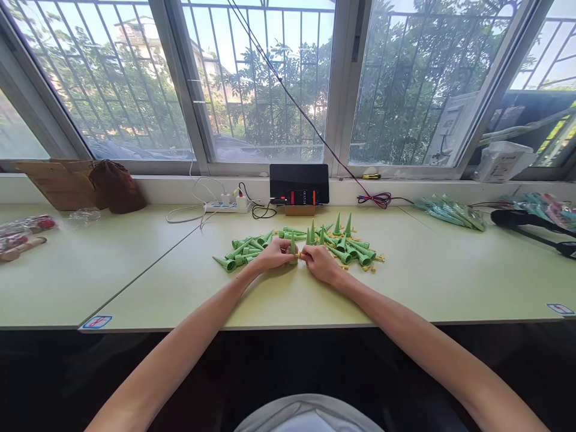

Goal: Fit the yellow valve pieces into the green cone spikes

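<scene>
My left hand [274,255] is closed round a green plastic cone [293,247] that points upward beside my fingers. My right hand [320,262] is pinched close against it, fingers on a small yellow part [300,255] at the cone's base. Both hands rest on the pale green table [180,288]. A pile of green cones [245,251] lies left of my hands. More green cones [351,246], some upright, lie behind and to the right, with small yellow pieces [377,259] scattered among them.
A black phone [299,185] stands against the window sill behind the pile, beside a white power strip [227,206] with cables. A brown pouch [116,186] and cardboard lie far left. Bagged green items [450,211] and a black tool [531,221] lie at right.
</scene>
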{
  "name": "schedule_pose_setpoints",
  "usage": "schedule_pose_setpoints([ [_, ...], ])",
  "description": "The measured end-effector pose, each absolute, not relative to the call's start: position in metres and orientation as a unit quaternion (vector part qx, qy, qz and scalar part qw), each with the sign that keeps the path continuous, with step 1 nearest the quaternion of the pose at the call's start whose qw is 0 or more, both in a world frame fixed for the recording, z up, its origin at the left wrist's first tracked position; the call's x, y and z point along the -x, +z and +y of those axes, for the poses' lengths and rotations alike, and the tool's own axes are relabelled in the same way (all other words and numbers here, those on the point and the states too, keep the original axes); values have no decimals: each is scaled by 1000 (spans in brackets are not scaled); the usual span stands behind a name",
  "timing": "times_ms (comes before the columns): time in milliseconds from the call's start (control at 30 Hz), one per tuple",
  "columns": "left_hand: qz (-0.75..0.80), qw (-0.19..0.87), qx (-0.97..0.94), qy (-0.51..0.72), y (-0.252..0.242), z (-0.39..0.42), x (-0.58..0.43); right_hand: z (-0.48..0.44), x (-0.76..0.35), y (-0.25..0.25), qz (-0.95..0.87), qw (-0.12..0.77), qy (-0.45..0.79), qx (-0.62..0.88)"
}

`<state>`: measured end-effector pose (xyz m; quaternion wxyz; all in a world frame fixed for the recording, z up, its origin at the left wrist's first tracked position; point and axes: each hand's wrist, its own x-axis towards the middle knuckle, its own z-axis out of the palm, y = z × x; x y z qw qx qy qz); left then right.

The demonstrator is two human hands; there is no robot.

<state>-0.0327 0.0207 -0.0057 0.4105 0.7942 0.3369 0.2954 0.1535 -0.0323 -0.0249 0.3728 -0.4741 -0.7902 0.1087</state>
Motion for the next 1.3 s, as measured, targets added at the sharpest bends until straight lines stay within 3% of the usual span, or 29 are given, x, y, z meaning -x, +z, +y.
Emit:
schedule_pose_setpoints([
  [333, 333, 411, -791, 308, -3, 17, 30, -32, -152, -25, -786, 369, 99, 487],
  [700, 306, 353, -815, 344, -2, 16, 26, -33, -148, -20, -748, 401, 172, 500],
  [1300, 298, 241, -835, 396, -7, 18, 22, -37, -145, -6, -480, 418, 644, 425],
])
